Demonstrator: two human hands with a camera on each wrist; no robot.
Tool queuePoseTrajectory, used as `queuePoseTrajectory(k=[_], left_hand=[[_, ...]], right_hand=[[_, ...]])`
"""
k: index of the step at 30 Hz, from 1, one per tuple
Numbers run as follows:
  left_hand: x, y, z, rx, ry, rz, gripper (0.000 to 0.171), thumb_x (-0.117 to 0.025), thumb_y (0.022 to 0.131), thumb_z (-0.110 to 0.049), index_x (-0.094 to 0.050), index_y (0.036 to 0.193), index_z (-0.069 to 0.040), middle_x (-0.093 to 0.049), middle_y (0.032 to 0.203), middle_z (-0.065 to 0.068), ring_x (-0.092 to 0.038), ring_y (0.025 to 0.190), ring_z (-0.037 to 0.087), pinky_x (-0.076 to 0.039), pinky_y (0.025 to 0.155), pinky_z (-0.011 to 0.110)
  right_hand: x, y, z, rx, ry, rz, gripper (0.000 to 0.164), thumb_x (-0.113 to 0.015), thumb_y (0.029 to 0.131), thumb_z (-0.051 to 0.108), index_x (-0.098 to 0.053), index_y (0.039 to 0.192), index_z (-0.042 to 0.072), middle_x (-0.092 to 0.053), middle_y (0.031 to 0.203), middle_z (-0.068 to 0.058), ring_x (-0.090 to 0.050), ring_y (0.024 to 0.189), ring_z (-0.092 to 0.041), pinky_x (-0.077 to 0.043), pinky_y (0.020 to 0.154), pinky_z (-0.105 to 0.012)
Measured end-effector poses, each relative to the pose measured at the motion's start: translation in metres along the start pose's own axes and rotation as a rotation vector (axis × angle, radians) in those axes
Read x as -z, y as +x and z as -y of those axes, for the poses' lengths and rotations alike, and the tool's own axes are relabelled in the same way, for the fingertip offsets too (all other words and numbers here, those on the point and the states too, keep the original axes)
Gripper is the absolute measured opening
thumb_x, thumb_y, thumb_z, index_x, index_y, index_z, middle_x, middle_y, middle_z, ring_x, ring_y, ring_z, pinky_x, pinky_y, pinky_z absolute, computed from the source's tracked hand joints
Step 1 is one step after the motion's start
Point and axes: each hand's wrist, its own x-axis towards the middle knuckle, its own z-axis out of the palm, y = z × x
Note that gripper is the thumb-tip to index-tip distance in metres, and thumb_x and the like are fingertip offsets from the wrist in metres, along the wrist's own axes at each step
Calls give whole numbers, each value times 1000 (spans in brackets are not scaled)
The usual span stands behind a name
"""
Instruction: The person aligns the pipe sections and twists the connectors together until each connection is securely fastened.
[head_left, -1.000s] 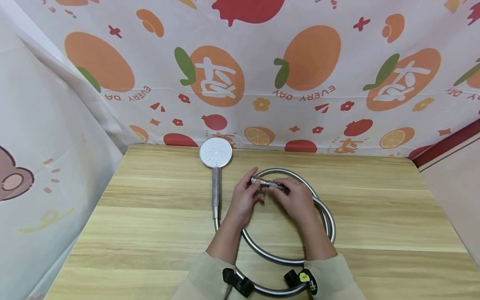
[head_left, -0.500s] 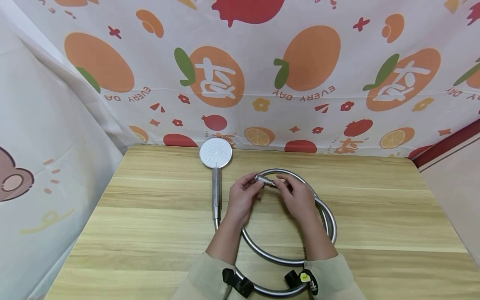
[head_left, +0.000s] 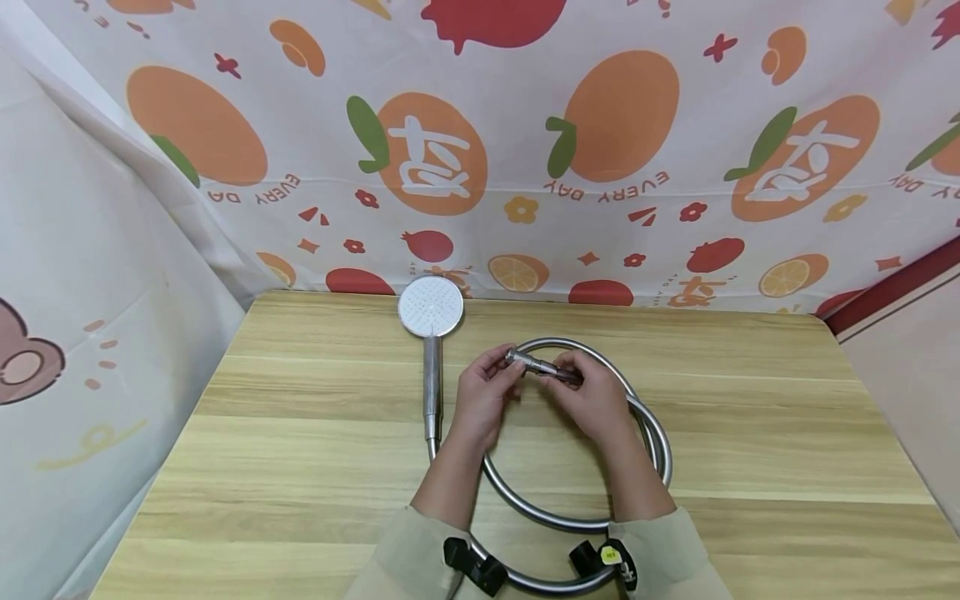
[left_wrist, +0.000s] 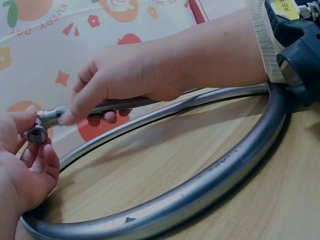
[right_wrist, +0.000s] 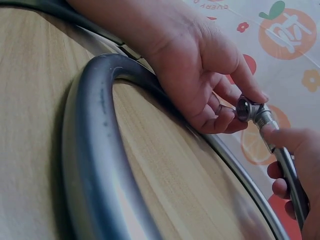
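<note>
Left hand (head_left: 480, 398): grip clamped on a small metal fitting (right_wrist: 247, 108), thumb on one side, fingers curled on the other. The fitting carries a round mouth with internal thread, set sideways to its body. Right hand (head_left: 598, 402): grip clamped on the end of the shower hose (left_wrist: 235, 170), thumb on the bright collar (right_wrist: 266, 119) next to the fitting, fingertips curled beneath the hose. Fitting and collar lie in line and touch; how far they are screwed together, cannot tell. Both are held up off the bench (head_left: 285, 400).

The rest of the hose, bare metal, lies in loops on the bench around and under the forearms. Dark marks show on its surface in the left wrist view. To the left of the hands, near the far edge, lies the shower head (head_left: 431, 307), pale face up, its metal handle (head_left: 432, 375) pointing toward the person and joined to the hose. Beyond the bench hangs a white cloth (head_left: 517, 167) printed with fruit.
</note>
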Motion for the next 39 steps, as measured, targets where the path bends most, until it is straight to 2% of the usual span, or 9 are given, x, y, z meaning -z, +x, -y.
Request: queuePoseTrajectory(k=[5,10,17,20,24,28,32,36,39], left_hand=[[0,-1,0,-1,12,9,40,-69,87,1,-59,126,4,-65,99,-1,-60,78,8,-53,63,23],[0,0,0,-2,18,13,40,-69,87,0,-59,126,5,-65,99,-1,-60,77,8,-52,63,23],[1,1,1,-1,25,12,39,-69,88,-1,-60,125,4,-66,100,0,-60,79,9,-52,63,23],[0,0,0,5,23,10,39,-69,88,0,-60,125,3,-65,100,0,-60,79,9,-52,63,23],[-1,-1,-1,6,26,9,39,-69,87,0,-60,125,4,-65,99,0,-60,78,8,-52,63,23],[-1,-1,-1,2,37,11,40,-70,87,0,-59,125,5,-65,98,0,-61,78,8,-52,63,23],[-1,-1,-1,1,36,9,39,-69,87,0,-60,125,4,-65,99,0,-61,78,9,-53,63,23],[-1,-1,-2,3,32,6,40,-69,87,0,-60,125,3,-66,101,1,-61,79,9,-53,64,24],[-1,-2,-2,4,33,7,40,-70,87,0,-59,126,4,-66,101,1,-61,80,9,-53,65,24]], right_hand=[[1,1,2,-32,-3,20,30,-69,92,38,-72,110,15,-70,90,-1,-64,84,-18,-52,76,-39],[1,1,2,-70,19,43,50,-76,84,42,-61,125,17,-65,83,1,-57,75,-16,-48,71,-35],[0,0,2,-72,22,38,53,-85,76,33,-58,118,15,-65,82,1,-58,73,-15,-47,69,-33],[0,0,2,-73,7,38,39,-85,77,30,-63,106,15,-67,83,1,-59,75,-14,-48,69,-33],[0,1,2,-64,-25,43,20,-74,88,35,-71,98,17,-71,89,2,-64,83,-15,-51,75,-37],[0,1,1,-64,-32,51,33,-65,93,42,-69,116,17,-69,87,1,-62,80,-17,-50,74,-38],[1,1,1,-91,-1,70,54,-74,86,45,-56,130,18,-63,81,2,-54,73,-15,-45,69,-34],[0,1,1,-107,4,73,59,-82,78,43,-55,125,18,-63,81,3,-54,71,-14,-44,68,-32],[0,1,0,-100,-8,67,46,-84,76,38,-61,111,18,-65,81,3,-56,73,-15,-45,69,-33]])
